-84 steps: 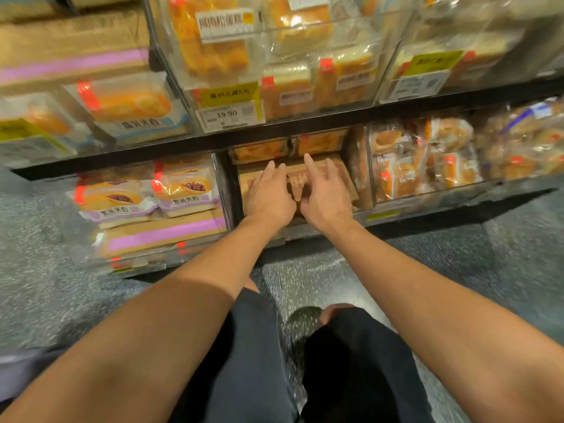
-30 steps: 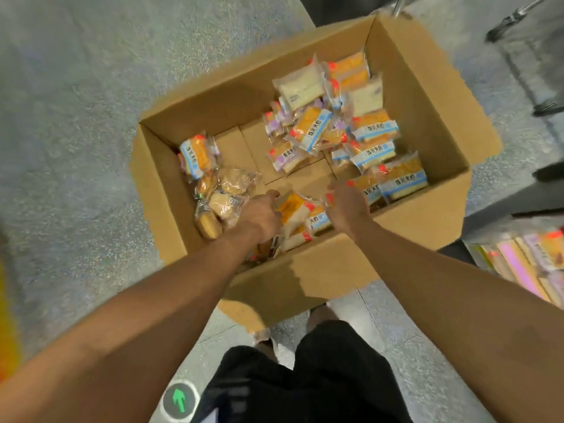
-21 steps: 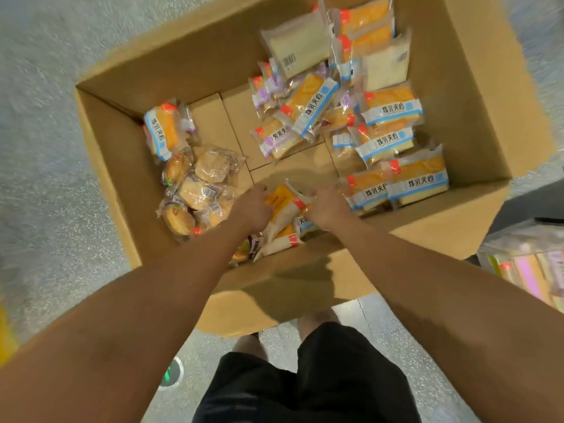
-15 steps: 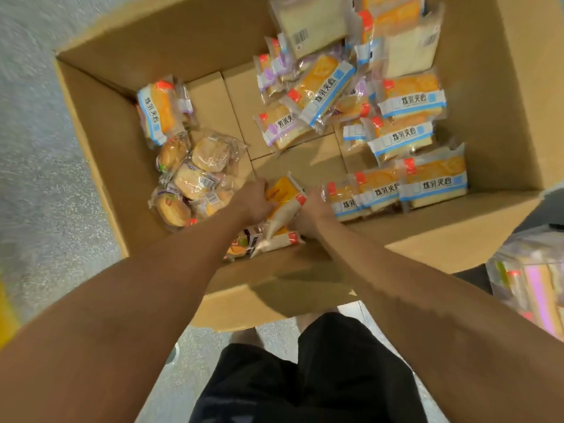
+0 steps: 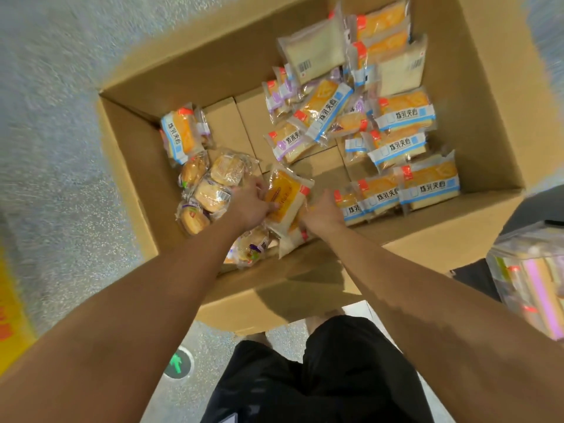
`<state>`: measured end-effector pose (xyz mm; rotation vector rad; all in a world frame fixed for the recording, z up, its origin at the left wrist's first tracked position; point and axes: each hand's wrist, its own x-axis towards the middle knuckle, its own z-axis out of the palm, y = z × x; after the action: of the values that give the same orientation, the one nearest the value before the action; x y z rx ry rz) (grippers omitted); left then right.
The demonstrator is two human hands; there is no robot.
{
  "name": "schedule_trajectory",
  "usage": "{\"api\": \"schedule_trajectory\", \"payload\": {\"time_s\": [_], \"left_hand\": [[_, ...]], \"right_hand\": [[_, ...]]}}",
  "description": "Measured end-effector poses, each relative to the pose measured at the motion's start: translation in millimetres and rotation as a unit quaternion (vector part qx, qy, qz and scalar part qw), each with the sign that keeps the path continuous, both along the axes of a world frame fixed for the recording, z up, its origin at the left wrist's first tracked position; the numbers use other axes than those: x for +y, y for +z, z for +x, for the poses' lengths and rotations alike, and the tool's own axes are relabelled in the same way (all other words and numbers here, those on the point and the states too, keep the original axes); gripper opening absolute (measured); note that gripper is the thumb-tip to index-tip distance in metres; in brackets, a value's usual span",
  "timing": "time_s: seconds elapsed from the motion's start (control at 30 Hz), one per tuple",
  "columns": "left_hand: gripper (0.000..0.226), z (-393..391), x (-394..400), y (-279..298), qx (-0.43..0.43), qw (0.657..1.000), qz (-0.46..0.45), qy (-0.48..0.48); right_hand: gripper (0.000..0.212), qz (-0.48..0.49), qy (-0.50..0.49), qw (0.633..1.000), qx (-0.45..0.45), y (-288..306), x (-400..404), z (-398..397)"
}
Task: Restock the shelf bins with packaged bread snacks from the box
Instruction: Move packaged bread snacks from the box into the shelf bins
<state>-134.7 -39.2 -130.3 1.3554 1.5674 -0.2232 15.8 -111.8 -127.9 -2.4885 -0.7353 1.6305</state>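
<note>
Hands meet inside the cardboard box (image 5: 442,236) near its front wall: my left hand (image 5: 248,206) and right hand (image 5: 320,213) each close their grip on the sides of one orange bread packet (image 5: 285,196), tilted up between them. Round bun packets (image 5: 210,187) lie just left.

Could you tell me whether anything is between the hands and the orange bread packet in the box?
Nothing visible: the left hand and right hand already touch the orange bread packet from either side.
</note>
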Motion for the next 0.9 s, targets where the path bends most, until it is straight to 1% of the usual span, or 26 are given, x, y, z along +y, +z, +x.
{"api": "schedule_trajectory", "payload": {"time_s": [0.03,0.07,0.1,0.13,0.2,0.27,0.33,0.43,0.53,0.6,0.67,0.77,0.83,0.9], "left_hand": [[0.043,-4,2,10,-0.006,1.000,0.020,0.016],[0.042,-8,3,20,-0.008,0.999,0.042,0.025],[0.042,-13,4,31,-0.007,0.997,0.070,0.022],[0.043,-18,4,43,-0.009,0.995,0.102,0.013],[0.044,-27,3,67,-0.025,0.988,0.150,-0.011],[0.045,-33,0,94,-0.041,0.984,0.167,-0.046],[0.046,-36,-4,120,-0.059,0.979,0.177,-0.076],[0.047,-35,-20,161,-0.063,0.966,0.214,-0.130],[0.047,-22,-49,206,-0.065,0.947,0.245,-0.196],[0.047,-3,-73,235,-0.086,0.930,0.262,-0.242],[0.045,22,-102,262,-0.111,0.908,0.277,-0.293],[0.042,63,-157,296,-0.154,0.872,0.282,-0.369],[0.043,88,-200,312,-0.180,0.849,0.277,-0.412],[0.038,114,-245,320,-0.199,0.828,0.279,-0.444]], "right_hand": [[0.063,-0.002,-0.012,1.000,0.001,9,0,0],[0.049,0.000,-0.018,1.000,-0.001,17,-2,-1],[0.031,0.010,-0.022,1.000,-0.008,26,-5,-2],[0.017,0.025,-0.030,0.999,-0.015,37,-7,-2],[0.014,0.064,-0.048,0.996,-0.024,61,-14,-6],[0.010,0.101,-0.067,0.992,-0.025,89,-25,-12],[0.006,0.140,-0.098,0.984,-0.053,121,-41,-18],[0.003,0.185,-0.150,0.965,-0.108,166,-75,-23],[0.018,0.210,-0.204,0.944,-0.151,212,-126,-22],[0.028,0.235,-0.241,0.924,-0.183,241,-165,-18],[0.034,0.246,-0.265,0.908,-0.210,269,-206,-10],[0.035,0.254,-0.282,0.887,-0.263,305,-269,7],[0.031,0.249,-0.307,0.866,-0.305,319,-316,19],[0.028,0.236,-0.336,0.850,-0.329,327,-366,30]]}}
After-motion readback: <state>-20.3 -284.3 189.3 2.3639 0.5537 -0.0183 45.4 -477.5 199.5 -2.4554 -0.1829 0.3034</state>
